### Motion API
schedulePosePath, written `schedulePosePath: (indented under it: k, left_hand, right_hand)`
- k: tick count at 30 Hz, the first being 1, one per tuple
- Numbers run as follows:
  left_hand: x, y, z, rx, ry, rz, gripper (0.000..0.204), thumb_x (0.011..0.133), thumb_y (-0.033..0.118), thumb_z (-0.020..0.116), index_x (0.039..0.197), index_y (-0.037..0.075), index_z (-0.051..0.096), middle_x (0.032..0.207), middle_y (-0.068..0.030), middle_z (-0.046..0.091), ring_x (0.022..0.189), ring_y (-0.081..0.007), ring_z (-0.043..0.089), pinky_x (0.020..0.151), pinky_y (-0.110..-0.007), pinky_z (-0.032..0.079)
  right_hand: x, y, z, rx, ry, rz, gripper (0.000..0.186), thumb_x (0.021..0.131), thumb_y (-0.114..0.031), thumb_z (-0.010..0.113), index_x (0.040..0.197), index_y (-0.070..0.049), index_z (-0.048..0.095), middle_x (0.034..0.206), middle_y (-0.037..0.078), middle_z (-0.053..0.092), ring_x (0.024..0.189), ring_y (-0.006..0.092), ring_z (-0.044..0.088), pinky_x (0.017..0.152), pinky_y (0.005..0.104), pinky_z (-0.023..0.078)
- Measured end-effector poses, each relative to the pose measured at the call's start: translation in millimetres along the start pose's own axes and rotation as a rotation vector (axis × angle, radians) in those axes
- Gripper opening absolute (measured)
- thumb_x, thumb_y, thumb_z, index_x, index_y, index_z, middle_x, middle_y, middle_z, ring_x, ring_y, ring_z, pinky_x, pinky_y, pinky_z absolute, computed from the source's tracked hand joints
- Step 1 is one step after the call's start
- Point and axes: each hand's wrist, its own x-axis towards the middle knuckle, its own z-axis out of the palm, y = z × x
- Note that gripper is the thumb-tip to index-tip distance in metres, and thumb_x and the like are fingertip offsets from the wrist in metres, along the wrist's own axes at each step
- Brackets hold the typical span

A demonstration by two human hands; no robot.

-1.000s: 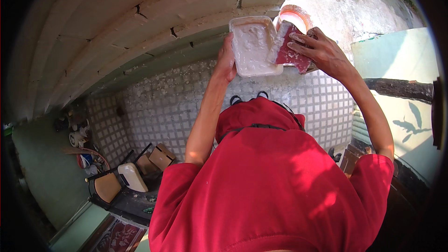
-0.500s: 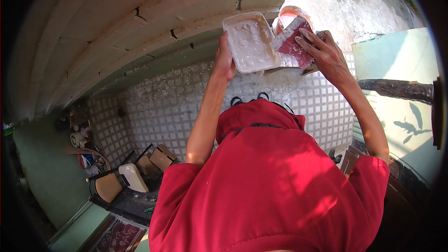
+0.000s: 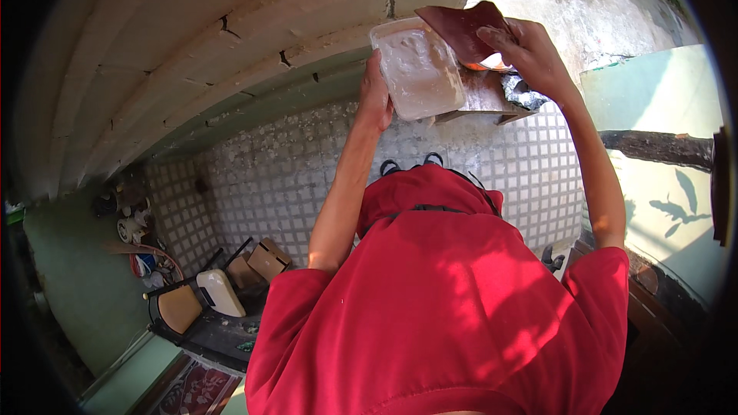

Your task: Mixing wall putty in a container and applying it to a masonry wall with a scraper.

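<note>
A square, pale plastic tub [image 3: 419, 69] of wet white paste is held up in front of me. My left hand [image 3: 375, 96] is closed round the tub's left side, thumb along the rim. My right hand [image 3: 532, 58] grips a thin, dark red flexible spreader [image 3: 467, 31], its thumb on the near face. The spreader's left tip reaches over the tub's far right corner; I cannot tell whether it touches the rim. White smears mark the fingers of my right hand.
Beyond the tub stands a low wooden bench [image 3: 488, 92] with an orange bucket [image 3: 492, 63], partly hidden, and a crumpled silvery bag [image 3: 523, 94]. A cracked block wall [image 3: 231, 38] runs along the left. Behind on the left are a black chair [image 3: 177, 307] and a cardboard box [image 3: 269, 259].
My right hand has turned the spreader over and shifted it up and away, so its dark face now shows and the bag is uncovered. The tub has barely moved.
</note>
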Motion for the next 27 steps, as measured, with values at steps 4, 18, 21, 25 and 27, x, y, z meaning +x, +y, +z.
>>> schedulePosePath:
  k: [4, 18, 21, 25, 27]
  left_hand:
    - [0.3, -2.5, 3.9, -0.02, -0.005, -0.018, 0.057, 0.1, 0.048, 0.038, 0.136, 0.004, 0.044, 0.133, -0.011, 0.055, 0.12, -0.0233, 0.056, 0.101, -0.04, 0.046]
    - [-3.0, -13.0, -2.1, -0.072, 0.054, 0.042, 0.058, 0.099, 0.049, 0.042, 0.133, 0.003, 0.047, 0.125, -0.0094, 0.06, 0.112, -0.0203, 0.06, 0.095, -0.034, 0.049]
    - [-2.7, -14.8, -0.7, -0.071, 0.05, 0.027, 0.058, 0.099, 0.049, 0.042, 0.133, 0.002, 0.047, 0.125, -0.0097, 0.06, 0.113, -0.0206, 0.06, 0.096, -0.034, 0.049]
    - [-3.9, -16.2, 5.6, -0.058, 0.06, 0.01, 0.057, 0.099, 0.049, 0.042, 0.132, 0.002, 0.048, 0.126, -0.0099, 0.06, 0.113, -0.0207, 0.06, 0.096, -0.034, 0.049]
    - [-4.1, -17.7, 7.1, -0.048, 0.063, 0.018, 0.058, 0.099, 0.049, 0.042, 0.132, 0.002, 0.049, 0.125, -0.0096, 0.06, 0.112, -0.0204, 0.06, 0.096, -0.033, 0.049]
  right_hand:
    - [17.4, 17.9, 22.7, 0.354, -0.056, 0.185, 0.039, 0.094, -0.036, 0.061, 0.089, 0.002, 0.067, 0.071, 0.003, 0.062, 0.061, 0.0071, 0.052, 0.058, 0.0248, 0.043]
    - [7.2, 69.6, 34.1, 0.566, -0.086, 0.325, 0.028, 0.093, -0.029, 0.062, 0.082, -0.004, 0.065, 0.068, -0.001, 0.061, 0.055, 0.0041, 0.051, 0.052, 0.0214, 0.04]
    - [-0.9, 63.3, 33.2, 0.643, -0.016, 0.371, 0.022, 0.094, -0.023, 0.062, 0.079, -0.007, 0.061, 0.058, -0.003, 0.056, 0.04, 0.0016, 0.039, 0.037, 0.0201, 0.027]
    - [-7.0, 72.9, 30.3, 0.678, 0.003, 0.354, 0.021, 0.094, -0.021, 0.063, 0.078, -0.008, 0.06, 0.056, -0.003, 0.055, 0.037, 0.0013, 0.037, 0.034, 0.0195, 0.024]
    - [-7.8, 80.9, 29.8, 0.713, 0.026, 0.369, 0.021, 0.094, -0.02, 0.063, 0.078, -0.008, 0.059, 0.055, -0.003, 0.053, 0.038, 0.0015, 0.037, 0.035, 0.0194, 0.024]
